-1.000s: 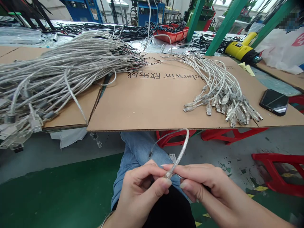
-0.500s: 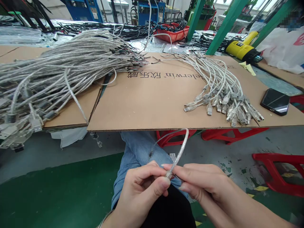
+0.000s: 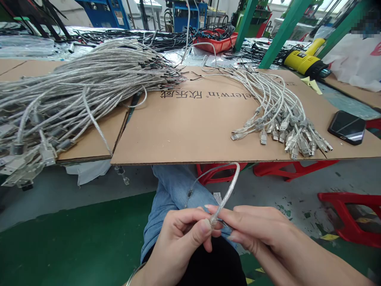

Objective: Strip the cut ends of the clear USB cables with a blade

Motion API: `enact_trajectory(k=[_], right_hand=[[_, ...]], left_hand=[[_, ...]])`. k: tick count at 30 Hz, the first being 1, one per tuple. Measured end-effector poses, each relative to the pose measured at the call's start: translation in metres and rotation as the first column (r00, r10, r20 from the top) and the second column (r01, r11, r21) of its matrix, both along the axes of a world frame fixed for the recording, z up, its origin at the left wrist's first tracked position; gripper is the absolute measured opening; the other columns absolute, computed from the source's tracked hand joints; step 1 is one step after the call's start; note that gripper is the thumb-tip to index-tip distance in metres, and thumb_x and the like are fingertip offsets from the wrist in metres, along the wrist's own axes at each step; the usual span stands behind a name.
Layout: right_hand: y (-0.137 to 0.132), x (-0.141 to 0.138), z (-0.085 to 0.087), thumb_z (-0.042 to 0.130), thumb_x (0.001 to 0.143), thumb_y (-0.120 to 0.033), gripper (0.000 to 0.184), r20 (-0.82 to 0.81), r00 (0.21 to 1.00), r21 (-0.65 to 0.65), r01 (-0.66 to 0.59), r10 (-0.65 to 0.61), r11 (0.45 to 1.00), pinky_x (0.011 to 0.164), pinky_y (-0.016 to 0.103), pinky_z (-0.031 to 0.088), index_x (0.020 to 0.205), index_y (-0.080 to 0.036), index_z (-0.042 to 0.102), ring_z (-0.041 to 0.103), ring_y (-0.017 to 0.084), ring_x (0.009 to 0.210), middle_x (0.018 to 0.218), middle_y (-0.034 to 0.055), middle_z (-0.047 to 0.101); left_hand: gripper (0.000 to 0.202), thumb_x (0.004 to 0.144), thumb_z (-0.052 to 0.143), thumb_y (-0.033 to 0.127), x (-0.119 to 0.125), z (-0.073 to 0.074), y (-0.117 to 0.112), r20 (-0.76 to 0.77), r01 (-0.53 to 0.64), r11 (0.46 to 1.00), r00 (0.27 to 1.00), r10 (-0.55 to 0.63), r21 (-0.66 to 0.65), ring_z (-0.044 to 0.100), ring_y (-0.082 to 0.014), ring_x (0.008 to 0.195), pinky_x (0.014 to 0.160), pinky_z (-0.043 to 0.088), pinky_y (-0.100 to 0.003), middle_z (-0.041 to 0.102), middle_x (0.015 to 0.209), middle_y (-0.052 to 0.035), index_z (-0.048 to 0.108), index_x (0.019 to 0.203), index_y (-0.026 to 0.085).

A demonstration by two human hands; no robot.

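Both hands meet low in the middle, above my lap. My left hand [image 3: 181,234] and my right hand [image 3: 256,230] pinch the end of one silver cable [image 3: 229,190], which loops up and back down between them. Thumb and fingertips of each hand are closed on the cable's stripped end. Ahead on the cardboard sheet [image 3: 193,131] lies a fanned bunch of similar cables with USB plugs [image 3: 282,127] at the right. A much larger heap of silver cables [image 3: 68,91] covers the left side.
A black phone [image 3: 347,127] lies on the cardboard's right edge. A yellow heat gun [image 3: 303,61] and a red tray [image 3: 217,41] of black wires sit at the back. Red plastic stools [image 3: 348,214] stand on the floor to the right. Green posts [image 3: 282,35] rise behind.
The hands have shifted slightly right and down with the cable, fingers working at its end. Nothing on the cardboard has moved.
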State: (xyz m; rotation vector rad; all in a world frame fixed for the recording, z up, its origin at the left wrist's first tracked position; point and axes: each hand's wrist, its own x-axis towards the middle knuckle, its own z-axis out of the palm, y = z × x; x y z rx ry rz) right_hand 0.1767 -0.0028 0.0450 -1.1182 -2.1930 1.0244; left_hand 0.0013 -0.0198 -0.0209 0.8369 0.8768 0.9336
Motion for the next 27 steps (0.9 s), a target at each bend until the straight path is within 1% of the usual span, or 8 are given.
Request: enact_trajectory(k=[5, 8, 10, 13, 15, 19, 24, 27], right_hand=[[0.0, -0.002, -0.001, 0.045, 0.089, -0.007, 0.035, -0.166, 0.986, -0.043, 0.004, -0.011, 0.999, 0.059, 0.017, 0.053, 0.1, -0.028, 0.07, 0.065, 0.012, 0.059, 0.071, -0.0025, 0.069], [-0.003, 0.0, -0.004, 0.046, 0.092, -0.012, 0.03, -0.161, 0.986, -0.13, 0.014, -0.035, 0.991, 0.053, 0.016, 0.051, 0.098, -0.027, 0.071, 0.06, 0.011, 0.055, 0.067, -0.0032, 0.067], [-0.006, 0.003, -0.008, 0.051, 0.091, -0.016, 0.022, -0.138, 0.985, -0.154, 0.08, -0.102, 0.985, 0.046, 0.017, 0.047, 0.1, -0.026, 0.068, 0.055, 0.01, 0.05, 0.063, -0.0041, 0.063], [-0.01, 0.007, -0.017, 0.061, 0.084, -0.011, 0.016, -0.202, 0.941, 0.05, 0.285, -0.27, 0.957, 0.043, 0.019, 0.04, 0.092, -0.025, 0.063, 0.049, 0.01, 0.049, 0.062, -0.0057, 0.057], [-0.008, 0.009, -0.021, 0.059, 0.083, -0.005, 0.022, -0.262, 0.924, 0.225, 0.34, -0.28, 0.913, 0.047, 0.021, 0.039, 0.094, -0.025, 0.062, 0.049, 0.01, 0.054, 0.065, -0.0048, 0.055], [0.004, 0.012, -0.022, 0.051, 0.087, -0.003, 0.036, -0.15, 0.985, 0.228, 0.113, -0.08, 0.967, 0.056, 0.021, 0.044, 0.119, -0.019, 0.057, 0.054, 0.011, 0.064, 0.078, 0.0006, 0.055], [0.012, 0.014, -0.016, 0.048, 0.083, 0.002, 0.027, -0.059, 0.998, 0.204, 0.018, -0.006, 0.979, 0.053, 0.02, 0.04, 0.095, -0.017, 0.063, 0.052, 0.01, 0.06, 0.074, 0.0006, 0.056], [0.012, 0.013, -0.014, 0.044, 0.083, 0.001, 0.027, 0.068, 0.996, 0.235, -0.063, 0.049, 0.97, 0.048, 0.021, 0.035, 0.089, -0.016, 0.064, 0.049, 0.011, 0.055, 0.069, 0.0008, 0.056]], left_hand=[[0.021, 0.081, 0.066, 0.038, 0.0, -0.001, -0.001, 0.039, 0.031, 0.999, 0.999, -0.03, -0.017, 0.06, -0.0126, 0.059, 0.067, 0.045, -0.023, 0.061, 0.049, 0.003, 0.077, 0.074, 0.021], [0.024, 0.082, 0.066, 0.041, 0.001, 0.0, -0.001, 0.111, 0.059, 0.996, 0.993, -0.051, -0.07, 0.066, -0.0153, 0.067, 0.078, 0.045, -0.026, 0.058, 0.046, 0.0039, 0.077, 0.074, 0.022], [0.024, 0.08, 0.067, 0.043, 0.003, 0.001, 0.0, 0.164, 0.074, 0.99, 0.985, -0.054, -0.119, 0.066, -0.0141, 0.065, 0.075, 0.046, -0.024, 0.056, 0.044, 0.0046, 0.076, 0.073, 0.022], [0.022, 0.075, 0.072, 0.042, 0.006, 0.002, 0.001, 0.227, 0.08, 0.975, 0.973, -0.031, -0.209, 0.065, -0.0115, 0.061, 0.066, 0.046, -0.019, 0.054, 0.041, 0.0057, 0.076, 0.069, 0.022], [0.021, 0.073, 0.074, 0.041, 0.007, 0.002, 0.002, 0.243, 0.087, 0.966, 0.97, -0.026, -0.245, 0.066, -0.0113, 0.061, 0.066, 0.047, -0.019, 0.053, 0.04, 0.0058, 0.075, 0.067, 0.021], [0.024, 0.073, 0.073, 0.044, 0.005, 0.003, 0.002, 0.153, 0.083, 0.979, 0.987, -0.054, -0.187, 0.065, -0.0113, 0.06, 0.064, 0.048, -0.019, 0.06, 0.046, 0.0043, 0.075, 0.07, 0.021], [0.014, 0.079, 0.069, 0.031, -0.003, 0.01, 0.003, -0.138, 0.153, 0.985, 0.98, -0.141, 0.079, 0.065, -0.0143, 0.063, 0.064, 0.048, -0.023, 0.074, 0.068, -0.0004, 0.072, 0.09, 0.023], [0.006, 0.08, 0.067, 0.027, -0.003, 0.013, 0.004, -0.217, 0.168, 0.978, 0.966, -0.139, 0.121, 0.066, -0.0156, 0.068, 0.065, 0.048, -0.024, 0.075, 0.075, -0.0018, 0.067, 0.081, 0.021]])
